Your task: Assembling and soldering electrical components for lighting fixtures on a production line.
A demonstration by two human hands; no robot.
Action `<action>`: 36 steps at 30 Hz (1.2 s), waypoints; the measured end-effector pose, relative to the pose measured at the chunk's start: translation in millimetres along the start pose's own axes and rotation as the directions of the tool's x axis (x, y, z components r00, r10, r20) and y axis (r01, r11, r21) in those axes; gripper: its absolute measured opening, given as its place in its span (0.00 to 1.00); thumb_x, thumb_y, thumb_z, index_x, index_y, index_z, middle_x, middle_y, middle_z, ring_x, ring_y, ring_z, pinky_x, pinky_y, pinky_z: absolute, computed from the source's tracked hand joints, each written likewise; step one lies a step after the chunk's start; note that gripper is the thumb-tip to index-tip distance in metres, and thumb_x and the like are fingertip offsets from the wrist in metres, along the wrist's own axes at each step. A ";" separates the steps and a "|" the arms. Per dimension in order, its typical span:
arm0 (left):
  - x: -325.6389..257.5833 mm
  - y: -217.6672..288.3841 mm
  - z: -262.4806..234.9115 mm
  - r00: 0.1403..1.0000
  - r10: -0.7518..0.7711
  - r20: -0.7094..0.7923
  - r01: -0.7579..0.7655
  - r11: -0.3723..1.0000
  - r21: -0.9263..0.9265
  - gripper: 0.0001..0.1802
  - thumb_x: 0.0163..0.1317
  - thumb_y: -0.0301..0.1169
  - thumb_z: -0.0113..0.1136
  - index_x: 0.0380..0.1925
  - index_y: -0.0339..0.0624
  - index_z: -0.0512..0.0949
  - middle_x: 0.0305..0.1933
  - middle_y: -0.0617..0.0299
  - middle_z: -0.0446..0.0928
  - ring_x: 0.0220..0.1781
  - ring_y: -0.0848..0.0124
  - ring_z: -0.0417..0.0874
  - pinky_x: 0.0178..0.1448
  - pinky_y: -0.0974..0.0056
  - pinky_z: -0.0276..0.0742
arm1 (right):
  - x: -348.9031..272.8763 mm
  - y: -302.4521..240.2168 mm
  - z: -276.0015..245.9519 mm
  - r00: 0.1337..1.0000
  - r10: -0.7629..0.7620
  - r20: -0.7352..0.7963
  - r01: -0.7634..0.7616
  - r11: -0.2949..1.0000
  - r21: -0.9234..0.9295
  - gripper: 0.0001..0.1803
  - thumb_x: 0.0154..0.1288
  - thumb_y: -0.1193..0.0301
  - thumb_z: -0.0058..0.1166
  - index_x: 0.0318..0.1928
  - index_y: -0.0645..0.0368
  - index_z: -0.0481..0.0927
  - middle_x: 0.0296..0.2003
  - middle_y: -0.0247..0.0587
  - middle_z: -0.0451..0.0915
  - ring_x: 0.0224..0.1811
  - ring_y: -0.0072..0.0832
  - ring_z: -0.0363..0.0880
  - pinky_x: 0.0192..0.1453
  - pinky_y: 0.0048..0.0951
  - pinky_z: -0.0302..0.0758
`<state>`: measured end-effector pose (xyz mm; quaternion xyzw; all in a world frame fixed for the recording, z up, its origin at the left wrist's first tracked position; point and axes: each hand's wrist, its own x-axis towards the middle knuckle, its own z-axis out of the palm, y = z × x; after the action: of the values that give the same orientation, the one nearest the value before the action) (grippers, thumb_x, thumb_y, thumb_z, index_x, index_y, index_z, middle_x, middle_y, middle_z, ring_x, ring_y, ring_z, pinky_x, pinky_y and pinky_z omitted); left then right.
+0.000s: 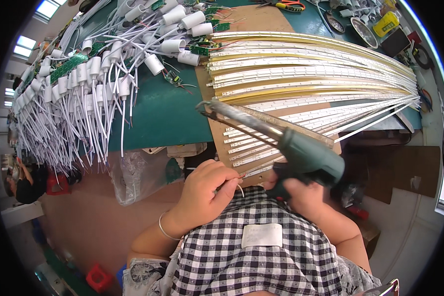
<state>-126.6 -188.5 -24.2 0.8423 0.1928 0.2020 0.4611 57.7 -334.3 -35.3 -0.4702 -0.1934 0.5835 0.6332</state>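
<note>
My right hand [301,195] grips the handle of a dark green soldering gun [313,160]. Its metal barrel slants up to the left over the strips, and the tip is at the far end. My left hand [204,190] is at the table's near edge, thumb and forefinger pinched on a thin pale wire [240,190]. The wire's end curls down from the fingertips. Right beside this pinch is the end of a narrow white LED strip [256,171]. More LED strips [281,59] lie fanned across a brown board [219,128].
White lamp caps [93,69] with long wires and green circuit boards [71,64] crowd the table's left, wires hanging over its edge. Pliers [291,5], a round metal dish [364,32] and a yellow bottle [386,23] lie at the back. A clear plastic bag [133,180] hangs below.
</note>
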 end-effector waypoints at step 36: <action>-17.1 -18.6 12.4 0.968 0.239 -0.075 -0.167 0.838 0.520 0.14 0.40 0.22 0.70 0.30 0.45 0.81 0.31 0.65 0.76 0.25 0.67 0.75 0.28 0.62 0.65 | -38.6 -6.8 -30.6 0.988 -0.156 0.009 0.146 0.900 -0.411 0.29 0.55 0.75 0.56 0.60 0.65 0.71 0.50 0.50 0.78 0.54 0.35 0.77 0.61 0.37 0.71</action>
<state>-137.1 -196.5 -49.0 0.9338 0.1800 0.2489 0.1837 76.4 -380.3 -32.7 -0.5833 -0.3399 0.4734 0.5658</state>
